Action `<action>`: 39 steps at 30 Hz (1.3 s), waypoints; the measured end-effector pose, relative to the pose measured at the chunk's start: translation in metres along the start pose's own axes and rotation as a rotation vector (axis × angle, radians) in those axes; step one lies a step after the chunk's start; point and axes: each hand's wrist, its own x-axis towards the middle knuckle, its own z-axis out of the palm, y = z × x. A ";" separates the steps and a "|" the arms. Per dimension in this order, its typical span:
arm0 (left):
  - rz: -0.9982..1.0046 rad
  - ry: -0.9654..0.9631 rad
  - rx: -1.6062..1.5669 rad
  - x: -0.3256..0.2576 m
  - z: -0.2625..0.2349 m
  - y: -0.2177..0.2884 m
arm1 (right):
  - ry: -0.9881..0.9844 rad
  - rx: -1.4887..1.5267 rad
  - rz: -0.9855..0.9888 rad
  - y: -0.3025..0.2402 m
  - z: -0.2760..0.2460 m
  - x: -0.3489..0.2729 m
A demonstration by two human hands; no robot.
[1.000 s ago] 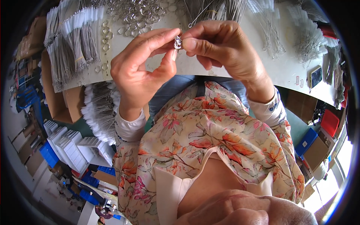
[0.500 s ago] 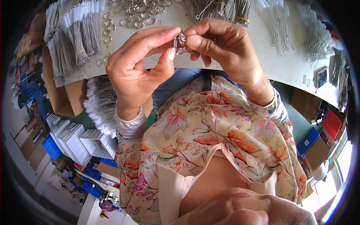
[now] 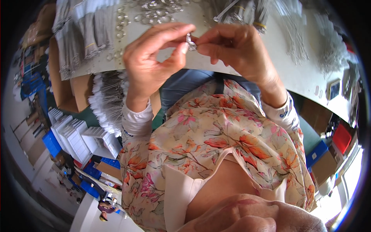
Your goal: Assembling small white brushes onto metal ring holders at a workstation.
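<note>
While both hands meet above the bench's (image 3: 297, 79) near edge, the left hand (image 3: 152, 58) pinches a small shiny metal piece (image 3: 190, 43) between thumb and forefinger. It sits in the gap between those fingertips, against the thumb's right side, and the right hand's (image 3: 241, 52) thumb and forefinger are closed on its right side, near the lower end. Its long axis runs roughly square to the near edge: the narrow end points away from the body, toward the left forefinger, and the rounder, ring-like end toward the body, leaning slightly right. Blur hides finer detail.

Toward the bench's right end, near its edge, lies a dark-screened device (image 3: 334, 89). Farther back, white-bristled wire brushes (image 3: 91, 34) fill the left end, loose metal rings (image 3: 158, 11) lie scattered beyond the left hand, and wire bundles (image 3: 239, 13) rest beyond the right.
</note>
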 end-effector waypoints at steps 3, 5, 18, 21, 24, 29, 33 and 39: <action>-0.381 -0.209 -0.096 -0.007 -0.014 -0.017 | 0.276 -0.380 -0.319 0.044 0.024 0.005; -0.466 -0.284 0.180 0.002 -0.035 -0.033 | 0.295 -0.932 -0.446 0.068 0.036 0.004; -0.625 -0.143 1.246 0.050 -0.143 -0.140 | 0.426 -0.911 -0.563 0.041 -0.039 0.053; -0.639 -0.160 1.289 0.054 -0.135 -0.126 | 0.463 -1.013 -0.455 0.014 -0.069 0.094; -0.528 -0.025 1.237 0.047 -0.127 -0.122 | 0.385 -1.150 -0.188 0.022 -0.073 0.123; -0.252 0.343 0.773 0.041 -0.121 -0.116 | 0.307 -1.285 0.047 0.027 -0.079 0.137; -0.275 0.603 0.053 0.054 -0.141 -0.097 | 0.295 -1.193 0.004 0.031 -0.095 0.141; -0.340 0.509 1.021 0.048 -0.288 -0.158 | 0.384 -0.778 -0.192 0.024 -0.110 0.117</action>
